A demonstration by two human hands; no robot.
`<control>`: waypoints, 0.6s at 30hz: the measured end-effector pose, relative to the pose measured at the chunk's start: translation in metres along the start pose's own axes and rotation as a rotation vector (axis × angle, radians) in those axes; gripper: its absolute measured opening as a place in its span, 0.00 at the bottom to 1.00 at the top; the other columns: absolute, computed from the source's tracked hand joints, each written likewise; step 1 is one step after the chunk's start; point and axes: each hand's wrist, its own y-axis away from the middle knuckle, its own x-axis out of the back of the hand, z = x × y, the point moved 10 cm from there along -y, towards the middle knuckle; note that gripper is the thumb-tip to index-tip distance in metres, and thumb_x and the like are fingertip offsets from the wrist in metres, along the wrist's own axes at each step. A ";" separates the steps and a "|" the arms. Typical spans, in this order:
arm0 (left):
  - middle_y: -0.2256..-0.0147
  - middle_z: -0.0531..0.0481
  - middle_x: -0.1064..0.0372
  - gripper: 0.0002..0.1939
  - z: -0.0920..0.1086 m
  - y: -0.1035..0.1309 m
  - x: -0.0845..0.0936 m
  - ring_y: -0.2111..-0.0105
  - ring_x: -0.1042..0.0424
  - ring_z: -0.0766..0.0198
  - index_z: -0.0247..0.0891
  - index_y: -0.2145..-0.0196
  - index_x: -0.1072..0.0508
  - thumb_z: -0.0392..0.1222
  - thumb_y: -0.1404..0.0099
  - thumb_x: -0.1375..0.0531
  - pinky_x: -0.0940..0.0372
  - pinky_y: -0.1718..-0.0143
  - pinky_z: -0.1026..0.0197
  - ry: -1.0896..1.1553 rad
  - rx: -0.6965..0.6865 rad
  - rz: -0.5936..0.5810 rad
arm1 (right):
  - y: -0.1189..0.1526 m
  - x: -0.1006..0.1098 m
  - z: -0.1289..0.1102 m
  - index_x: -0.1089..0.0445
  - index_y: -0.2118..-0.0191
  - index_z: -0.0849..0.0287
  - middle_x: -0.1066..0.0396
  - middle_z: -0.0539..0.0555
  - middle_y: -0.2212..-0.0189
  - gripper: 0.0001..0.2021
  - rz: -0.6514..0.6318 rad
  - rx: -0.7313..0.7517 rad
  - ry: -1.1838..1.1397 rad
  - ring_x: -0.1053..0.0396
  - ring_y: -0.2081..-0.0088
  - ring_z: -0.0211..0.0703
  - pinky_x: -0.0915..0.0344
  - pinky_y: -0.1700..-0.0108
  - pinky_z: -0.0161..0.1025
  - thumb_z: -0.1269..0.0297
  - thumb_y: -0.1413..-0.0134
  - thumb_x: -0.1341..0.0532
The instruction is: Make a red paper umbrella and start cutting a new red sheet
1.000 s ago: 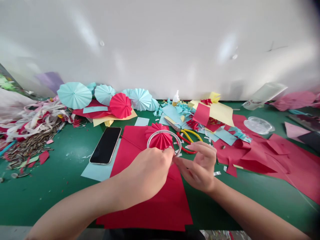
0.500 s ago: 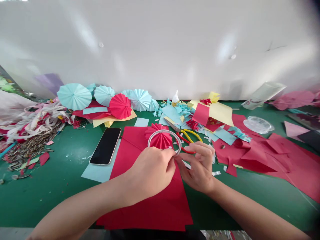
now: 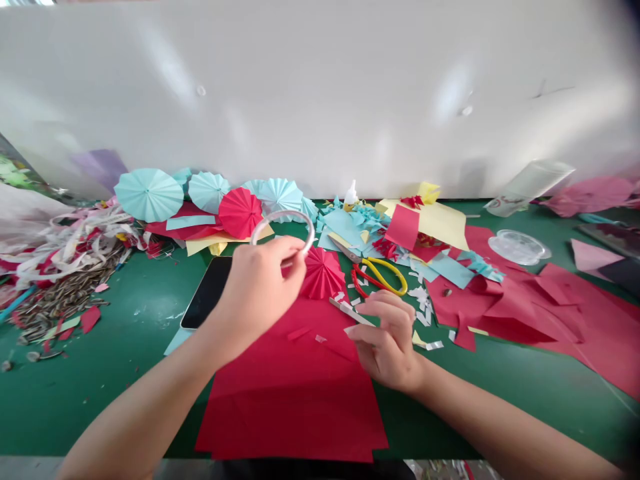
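Observation:
My left hand is closed on a thin white ring, which looks like a narrow roll of tape. It holds the ring raised above the table, near the pleated red paper rosette. Over the right side of the stacked red paper is my right hand, its thumb and forefinger pinched together and the other fingers curled. Whatever is in that pinch is too small to make out. A thin pale strip shows beside its fingers; I cannot tell whether the hand touches it.
Scissors with red and yellow handles lie beyond my right hand among paper scraps. A black phone is partly behind my left wrist. Light blue rosettes line the wall. Red sheets spread to the right, and a ribbon heap to the left.
My left hand has moved up and left with the tape roll, away from my right hand. The rosette and the red paper's middle are now uncovered. My right hand has shifted slightly down.

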 end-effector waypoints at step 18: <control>0.69 0.35 0.30 0.14 -0.093 0.006 -0.109 0.65 0.28 0.51 0.29 0.67 0.29 0.25 0.46 0.51 0.37 0.68 0.59 -0.503 0.116 -0.741 | 0.040 -0.083 0.018 0.55 0.42 0.58 0.34 0.54 0.65 0.32 -0.872 -0.393 -0.364 0.35 0.61 0.42 0.37 0.57 0.43 0.74 0.52 0.42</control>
